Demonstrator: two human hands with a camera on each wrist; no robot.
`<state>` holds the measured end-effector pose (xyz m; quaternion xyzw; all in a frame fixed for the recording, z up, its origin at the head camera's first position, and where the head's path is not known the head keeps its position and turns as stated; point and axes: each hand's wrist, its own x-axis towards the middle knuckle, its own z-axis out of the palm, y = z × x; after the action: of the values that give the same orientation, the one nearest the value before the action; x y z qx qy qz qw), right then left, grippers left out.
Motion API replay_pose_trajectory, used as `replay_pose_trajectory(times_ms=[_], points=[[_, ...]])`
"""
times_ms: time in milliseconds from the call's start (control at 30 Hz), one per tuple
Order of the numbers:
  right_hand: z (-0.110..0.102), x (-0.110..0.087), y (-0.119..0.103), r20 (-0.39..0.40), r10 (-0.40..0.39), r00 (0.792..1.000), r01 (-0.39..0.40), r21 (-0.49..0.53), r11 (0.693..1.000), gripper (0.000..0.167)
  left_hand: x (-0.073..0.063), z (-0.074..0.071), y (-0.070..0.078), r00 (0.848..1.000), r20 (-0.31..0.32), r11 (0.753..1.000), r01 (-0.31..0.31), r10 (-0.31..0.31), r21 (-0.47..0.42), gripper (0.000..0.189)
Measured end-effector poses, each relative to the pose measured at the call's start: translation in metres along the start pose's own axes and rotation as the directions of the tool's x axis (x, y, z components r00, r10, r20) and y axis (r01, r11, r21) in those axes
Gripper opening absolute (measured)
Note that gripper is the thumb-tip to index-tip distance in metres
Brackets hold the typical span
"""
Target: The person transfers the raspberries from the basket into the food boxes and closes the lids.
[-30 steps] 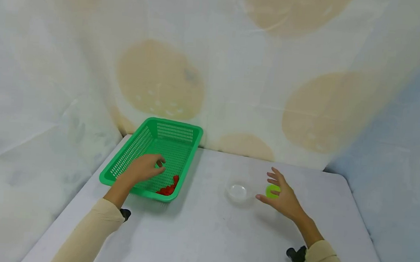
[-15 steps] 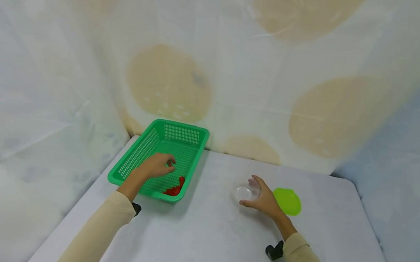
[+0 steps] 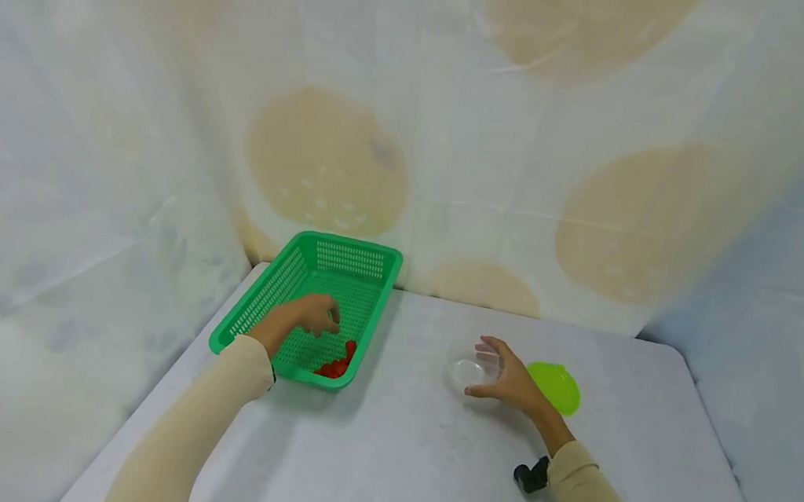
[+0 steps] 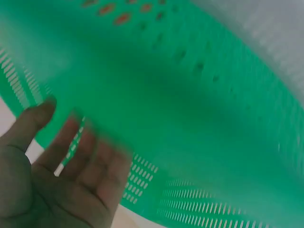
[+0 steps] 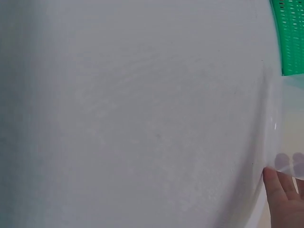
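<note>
In the head view my left hand point(image 3: 306, 313) hangs inside the green plastic basket point(image 3: 349, 241), its fingers bent downward. The left wrist view shows that hand point(image 4: 76, 183) with loose fingers and nothing between them. Small red pieces point(image 3: 338, 368) lie in the basket's near right corner, to the right of this hand. My right hand point(image 3: 513, 384) holds a clear plastic bowl point(image 3: 465, 373) from its right side, thumb at the near side and fingers at the far side. The right wrist view has its fingertips at the edge of the bowl point(image 5: 290, 128).
A lime-green lid-like disc point(image 3: 558, 388) lies on the white-covered table point(image 3: 386, 455), right behind the right hand. Patterned sheeting point(image 3: 478, 178) hangs along the back and both sides of the table. Black cameras, one point(image 3: 531, 475) visible at the right wrist, are strapped on.
My right hand has moved left from over the green disc to the clear bowl, uncovering the disc. The left hand has turned and dipped slightly within the basket.
</note>
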<state>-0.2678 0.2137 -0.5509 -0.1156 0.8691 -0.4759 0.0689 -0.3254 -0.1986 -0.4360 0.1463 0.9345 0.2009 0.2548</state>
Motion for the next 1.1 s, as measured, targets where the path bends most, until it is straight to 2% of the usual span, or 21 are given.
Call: replay_pose_trajectory(times_ms=[100, 267, 433, 533, 700, 800, 933, 1033, 1100], points=[[-0.002, 0.000, -0.002, -0.004, 0.000, 1.000, 0.000, -0.008, 1.000, 0.106, 0.005, -0.010, 0.001, 0.998, 0.062, 0.989, 0.026, -0.018, -0.142, 0.031], [-0.005, 0.000, -0.005, 0.002, 0.013, 1.000, -0.013, -0.031, 0.999, 0.107, 0.014, -0.015, 0.002, 0.991, 0.131, 0.945, 0.074, -0.033, -0.319, 0.032], [-0.002, 0.001, -0.005, 0.020, 0.015, 1.000, -0.015, -0.041, 0.999, 0.107, 0.021, -0.009, 0.007, 0.977, 0.196, 0.900, 0.159, -0.085, -0.407, 0.036], [0.000, 0.001, -0.004, 0.018, 0.006, 1.000, -0.006, -0.028, 1.000, 0.108, 0.024, -0.006, 0.010, 0.976, 0.191, 0.878, 0.178, -0.101, -0.444, 0.039], [0.001, 0.000, -0.006, 0.013, -0.015, 1.000, 0.015, -0.026, 1.000, 0.107, 0.032, -0.002, 0.011, 0.973, 0.161, 0.869, 0.223, -0.168, -0.442, 0.039], [0.002, -0.002, -0.008, 0.016, -0.014, 1.000, 0.015, -0.046, 0.999, 0.106, 0.037, 0.002, 0.007, 0.958, 0.170, 0.856, 0.283, -0.231, -0.433, 0.038], [0.002, -0.006, -0.013, 0.024, 0.001, 1.000, 0.000, -0.050, 0.999, 0.105, 0.043, 0.007, 0.003, 0.922, 0.224, 0.811, 0.384, -0.315, -0.442, 0.036], [0.004, -0.010, -0.016, 0.031, 0.014, 0.999, -0.012, -0.044, 0.999, 0.106, 0.043, 0.014, 0.002, 0.898, 0.277, 0.780, 0.435, -0.342, -0.449, 0.034], [0.005, -0.013, -0.016, 0.033, 0.020, 0.999, -0.019, -0.042, 0.999, 0.106, 0.042, 0.019, 0.002, 0.892, 0.299, 0.778, 0.445, -0.340, -0.443, 0.033]])
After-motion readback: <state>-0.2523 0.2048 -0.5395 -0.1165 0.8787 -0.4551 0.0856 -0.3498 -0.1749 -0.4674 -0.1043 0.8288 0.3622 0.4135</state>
